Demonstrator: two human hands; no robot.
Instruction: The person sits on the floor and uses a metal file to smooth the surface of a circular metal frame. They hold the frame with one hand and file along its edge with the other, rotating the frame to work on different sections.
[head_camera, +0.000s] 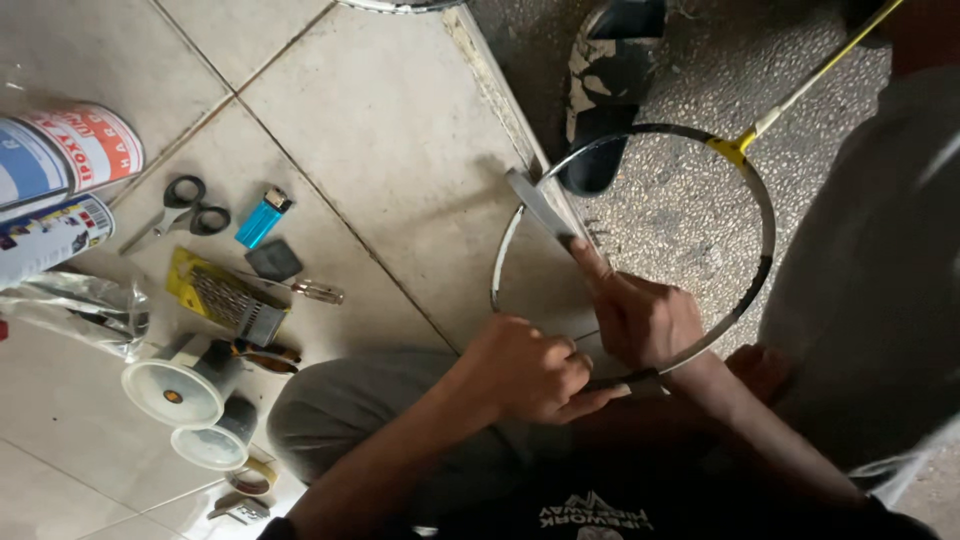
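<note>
The unstrung racket frame (762, 215) lies right of centre, an oval hoop over the grey speckled floor (690, 215) and the edge of the pale floor tiles (400, 130). Its long axis runs from 7 o'clock to 1 o'clock, the yellow shaft (830, 65) leaving at 1 o'clock. The left hand (530, 368) is curled shut at the hoop's lower rim, at 6 o'clock; what it grips I cannot tell. The right hand (640, 315) is closed round a flat grey file (540, 205), forefinger laid along it, the tool pointing to 10 o'clock across the rim. A dark shoe (605, 95) lies at 12 o'clock, partly behind the hoop. Well apart at 9 o'clock lie scissors (185, 205), a blue lighter (263, 217), a yellow-backed grater (225, 293), 2 white cups (190, 385), and 2 cans (60, 165), red-white and blue.
</note>
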